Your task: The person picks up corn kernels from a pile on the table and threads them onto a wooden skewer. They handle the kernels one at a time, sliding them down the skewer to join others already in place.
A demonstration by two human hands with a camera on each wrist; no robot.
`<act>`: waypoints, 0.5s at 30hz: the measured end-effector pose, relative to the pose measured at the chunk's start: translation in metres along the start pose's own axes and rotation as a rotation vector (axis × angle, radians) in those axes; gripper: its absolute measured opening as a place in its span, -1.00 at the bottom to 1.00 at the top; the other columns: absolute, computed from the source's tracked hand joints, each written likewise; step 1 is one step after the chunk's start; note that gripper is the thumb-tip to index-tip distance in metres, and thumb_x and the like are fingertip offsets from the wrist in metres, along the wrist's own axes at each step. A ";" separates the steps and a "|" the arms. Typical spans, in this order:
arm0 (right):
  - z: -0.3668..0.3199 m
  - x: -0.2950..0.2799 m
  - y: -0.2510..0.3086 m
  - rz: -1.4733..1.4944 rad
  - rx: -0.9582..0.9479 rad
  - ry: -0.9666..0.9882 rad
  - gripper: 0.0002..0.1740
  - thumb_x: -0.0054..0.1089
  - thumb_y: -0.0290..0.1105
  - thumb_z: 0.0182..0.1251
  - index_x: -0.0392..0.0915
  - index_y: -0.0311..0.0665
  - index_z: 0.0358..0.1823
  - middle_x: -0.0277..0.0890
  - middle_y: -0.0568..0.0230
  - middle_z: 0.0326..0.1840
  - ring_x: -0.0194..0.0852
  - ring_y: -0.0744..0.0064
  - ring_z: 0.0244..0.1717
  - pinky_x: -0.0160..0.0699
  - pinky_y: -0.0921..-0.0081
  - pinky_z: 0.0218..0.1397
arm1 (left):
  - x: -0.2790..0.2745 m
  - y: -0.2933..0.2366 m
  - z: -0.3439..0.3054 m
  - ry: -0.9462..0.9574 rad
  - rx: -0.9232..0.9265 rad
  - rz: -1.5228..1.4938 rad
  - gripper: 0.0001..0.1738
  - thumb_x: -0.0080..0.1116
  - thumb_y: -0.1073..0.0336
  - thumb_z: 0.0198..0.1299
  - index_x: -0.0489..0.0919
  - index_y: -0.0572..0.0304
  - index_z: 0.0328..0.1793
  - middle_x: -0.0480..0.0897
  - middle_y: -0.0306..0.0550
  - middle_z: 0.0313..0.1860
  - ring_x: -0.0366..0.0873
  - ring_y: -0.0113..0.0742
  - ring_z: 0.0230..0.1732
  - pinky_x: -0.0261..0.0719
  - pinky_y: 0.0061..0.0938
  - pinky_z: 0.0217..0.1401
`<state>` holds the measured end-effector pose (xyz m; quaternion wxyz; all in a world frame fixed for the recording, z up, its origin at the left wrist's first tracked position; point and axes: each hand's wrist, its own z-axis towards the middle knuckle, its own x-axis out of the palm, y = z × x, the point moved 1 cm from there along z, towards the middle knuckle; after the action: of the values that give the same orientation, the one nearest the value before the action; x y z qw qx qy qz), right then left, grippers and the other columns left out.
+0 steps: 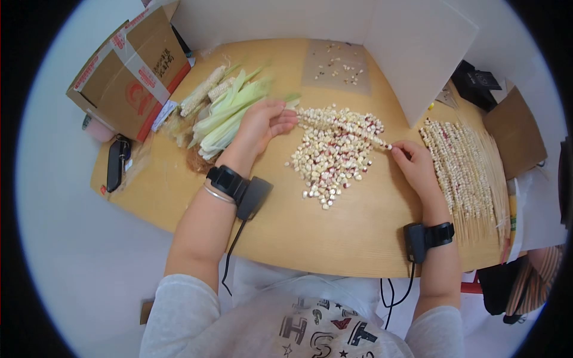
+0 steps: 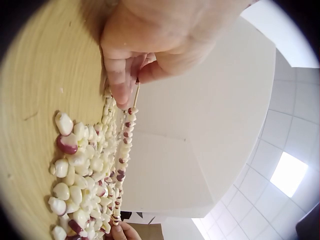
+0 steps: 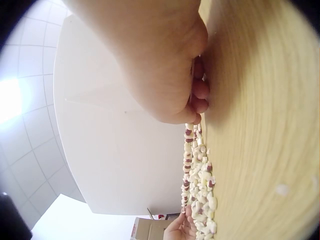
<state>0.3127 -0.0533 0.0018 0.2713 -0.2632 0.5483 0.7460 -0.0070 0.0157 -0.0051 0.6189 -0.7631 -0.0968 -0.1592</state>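
A thin stick threaded with cream and dark red corn kernels (image 1: 346, 125) (image 2: 125, 145) (image 3: 187, 165) stretches between the two hands, over a pile of loose kernels (image 1: 331, 158) (image 2: 82, 175) (image 3: 204, 185). The left hand (image 1: 265, 126) (image 2: 160, 40) pinches its bare end between thumb and fingers. At the other end, the right hand (image 1: 416, 167) (image 3: 160, 65) pinches the stick by the last kernels, its other fingers curled. In the right wrist view the back of the hand hides the fingertips' grip.
Husks (image 1: 230, 116) and corn cobs (image 1: 203, 92) lie left of the pile. Rows of threaded sticks (image 1: 459, 173) lie at the right. A cardboard box (image 1: 128, 74) and a black case (image 1: 114, 164) stand far left; a white panel (image 1: 418, 53) rises behind. Scattered kernels lie on a sheet (image 1: 334, 83).
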 end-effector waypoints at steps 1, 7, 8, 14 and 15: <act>0.001 -0.001 0.001 -0.014 -0.002 0.003 -0.80 0.10 -0.37 0.16 0.54 -0.40 -0.30 0.50 0.13 -0.49 0.41 0.39 -0.48 0.37 0.53 -0.37 | -0.001 0.001 0.002 0.013 -0.005 -0.022 -0.83 -0.09 0.43 0.22 0.38 0.33 -0.09 0.58 0.10 -0.24 0.59 -0.27 -0.25 0.61 -0.52 -0.21; 0.000 -0.003 0.009 -0.013 0.004 0.010 -0.80 0.10 -0.38 0.16 0.54 -0.40 -0.31 0.50 0.12 -0.49 0.41 0.37 -0.47 0.37 0.52 -0.36 | -0.005 0.004 0.002 0.022 -0.012 -0.052 -0.84 -0.08 0.42 0.23 0.39 0.33 -0.09 0.58 0.09 -0.23 0.59 -0.28 -0.25 0.61 -0.53 -0.21; 0.000 -0.002 0.008 -0.010 0.002 0.005 -0.80 0.10 -0.38 0.16 0.53 -0.40 -0.31 0.50 0.12 -0.49 0.42 0.37 -0.46 0.38 0.52 -0.35 | -0.005 0.004 0.002 0.024 -0.017 -0.069 -0.84 -0.08 0.42 0.23 0.40 0.33 -0.09 0.58 0.08 -0.23 0.59 -0.29 -0.25 0.61 -0.53 -0.21; 0.000 -0.001 0.005 -0.013 0.001 -0.011 -0.80 0.10 -0.39 0.15 0.54 -0.40 -0.30 0.51 0.09 -0.44 0.44 0.33 -0.44 0.39 0.50 -0.34 | -0.006 0.004 0.002 0.029 -0.019 -0.049 -0.83 -0.08 0.43 0.23 0.40 0.34 -0.09 0.58 0.08 -0.22 0.59 -0.28 -0.24 0.61 -0.54 -0.21; 0.001 -0.002 0.005 -0.013 0.005 -0.001 -0.80 0.10 -0.39 0.15 0.54 -0.40 -0.30 0.51 0.08 -0.43 0.44 0.32 -0.44 0.39 0.50 -0.33 | -0.006 0.003 0.001 0.030 -0.017 -0.049 -0.83 -0.08 0.43 0.23 0.40 0.34 -0.09 0.58 0.08 -0.22 0.59 -0.28 -0.24 0.61 -0.54 -0.21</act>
<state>0.3104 -0.0544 0.0069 0.2770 -0.2659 0.5483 0.7430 -0.0111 0.0167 -0.0102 0.6096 -0.7632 -0.1049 -0.1868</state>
